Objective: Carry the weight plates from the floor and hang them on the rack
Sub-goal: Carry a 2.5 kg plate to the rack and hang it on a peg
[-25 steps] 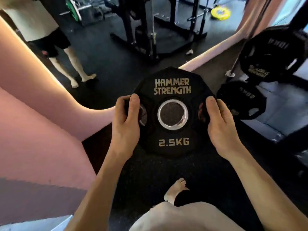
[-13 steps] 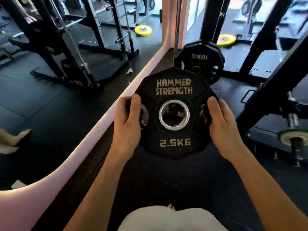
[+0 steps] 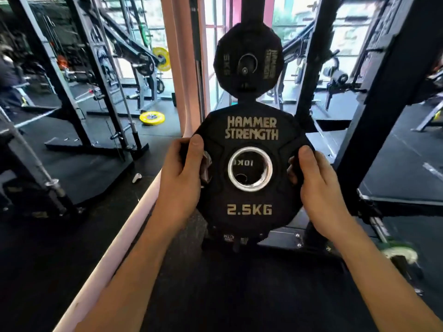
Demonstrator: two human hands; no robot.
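I hold a black 2.5 kg weight plate [image 3: 250,200] upright in front of me, lettering facing me. My left hand [image 3: 182,173] grips its left edge with the thumb on the face. My right hand [image 3: 318,180] grips the right edge the same way. Straight behind it stands the rack's black upright post [image 3: 250,8]. A 5 kg plate [image 3: 249,61] hangs on a peg of that post, just above the plate I hold. Through the held plate's steel-ringed hole I see part of a 10 kg plate [image 3: 247,163] lower on the rack.
A pink padded barrier [image 3: 124,226] runs from lower left toward the rack. Black power-rack frames stand left [image 3: 79,97] and right [image 3: 374,130]. A yellow plate [image 3: 152,118] lies on the black floor at back left. A barbell end [image 3: 395,250] shows at lower right.
The view has swung and lifted toward the rack. The rack post and its hanging 5 kg plate came into view right behind the held plate. Both hands kept their grip.
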